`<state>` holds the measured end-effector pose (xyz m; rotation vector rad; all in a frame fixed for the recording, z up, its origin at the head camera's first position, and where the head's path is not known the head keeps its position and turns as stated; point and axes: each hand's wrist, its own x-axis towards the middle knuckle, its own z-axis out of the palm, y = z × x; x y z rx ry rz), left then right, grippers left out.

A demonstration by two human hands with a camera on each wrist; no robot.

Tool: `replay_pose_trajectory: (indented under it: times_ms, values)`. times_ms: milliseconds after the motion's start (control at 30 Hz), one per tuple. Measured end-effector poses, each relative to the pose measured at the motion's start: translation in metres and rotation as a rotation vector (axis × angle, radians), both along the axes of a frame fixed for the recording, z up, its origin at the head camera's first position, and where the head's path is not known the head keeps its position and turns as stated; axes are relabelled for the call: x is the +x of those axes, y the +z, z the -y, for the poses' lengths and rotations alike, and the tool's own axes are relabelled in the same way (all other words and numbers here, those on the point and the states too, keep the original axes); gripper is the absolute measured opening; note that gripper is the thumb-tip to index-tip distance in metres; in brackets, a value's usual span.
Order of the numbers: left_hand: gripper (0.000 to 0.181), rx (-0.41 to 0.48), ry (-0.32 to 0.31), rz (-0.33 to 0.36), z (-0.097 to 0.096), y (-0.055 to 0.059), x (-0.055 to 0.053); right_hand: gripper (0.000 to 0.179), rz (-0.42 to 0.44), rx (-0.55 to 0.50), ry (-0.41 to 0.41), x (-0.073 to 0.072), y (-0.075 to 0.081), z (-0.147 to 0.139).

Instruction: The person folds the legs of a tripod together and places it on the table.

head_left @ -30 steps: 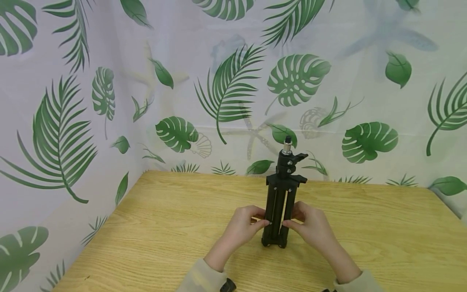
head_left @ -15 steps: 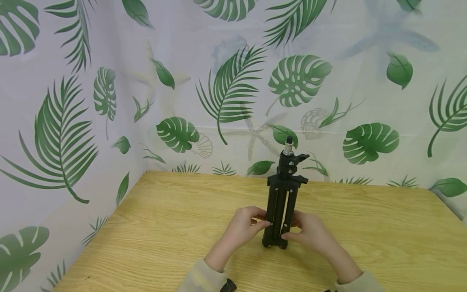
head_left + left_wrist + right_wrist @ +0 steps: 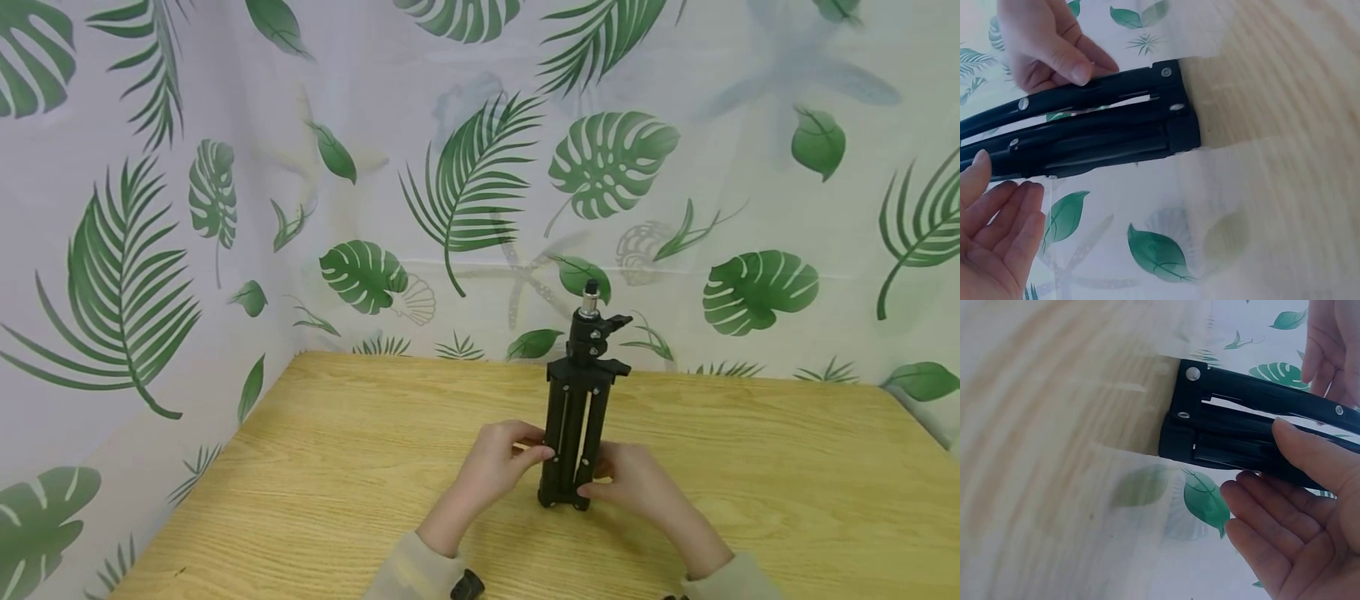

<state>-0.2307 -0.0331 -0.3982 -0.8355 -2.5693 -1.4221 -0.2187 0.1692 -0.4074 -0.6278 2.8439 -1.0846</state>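
Note:
A black folded light stand (image 3: 573, 408) stands upright on the table, legs together, with a silver spigot (image 3: 590, 302) on top and knobs on its right side. My left hand (image 3: 491, 462) pinches the left leg around mid-height, thumb in front and fingers behind. Lower down, my right hand (image 3: 637, 482) holds the right leg, its thumb close to the foot. In the left wrist view the lower legs (image 3: 1116, 140) and their rivets show between both hands. The right wrist view has my right thumb (image 3: 1310, 453) across a leg (image 3: 1241, 447), fingers beneath it.
The wood-grain table (image 3: 360, 442) extends to both sides of the stand. Behind and to the left hangs a white cloth (image 3: 480, 333) printed with green leaves. A dark strap piece (image 3: 467, 585) shows at my left sleeve.
My right hand has slid down the right leg, its thumb going from about mid-leg to near the foot. The left hand and the stand have stayed almost still.

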Motion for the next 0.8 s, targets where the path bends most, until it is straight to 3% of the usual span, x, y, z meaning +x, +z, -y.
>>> replay_pose_trajectory:
  times_ms: [133,300,433,567,700,800]
  values:
    - [0.026,0.028,0.038,-0.055,0.005,0.005,0.0,0.027,-0.006,-0.002,0.007,0.0,0.0,-0.001]
    - [0.025,0.16,0.087,-0.16,0.009,0.025,0.002,0.022,-0.027,0.0,0.014,0.0,-0.001,-0.001]
    - [0.022,0.258,0.097,-0.264,0.007,0.05,0.0,0.022,-0.02,0.0,0.009,-0.001,-0.001,0.001]
    - [0.02,0.289,0.064,-0.337,-0.001,0.081,-0.002,0.023,-0.019,0.005,0.009,0.0,-0.001,0.0]
    - [0.02,0.287,0.015,-0.388,-0.011,0.107,-0.005,0.023,-0.005,0.013,0.002,0.002,0.0,0.0]
    - [0.021,0.299,-0.015,-0.39,-0.017,0.122,-0.006,0.023,0.013,0.026,-0.012,0.002,-0.001,0.002]
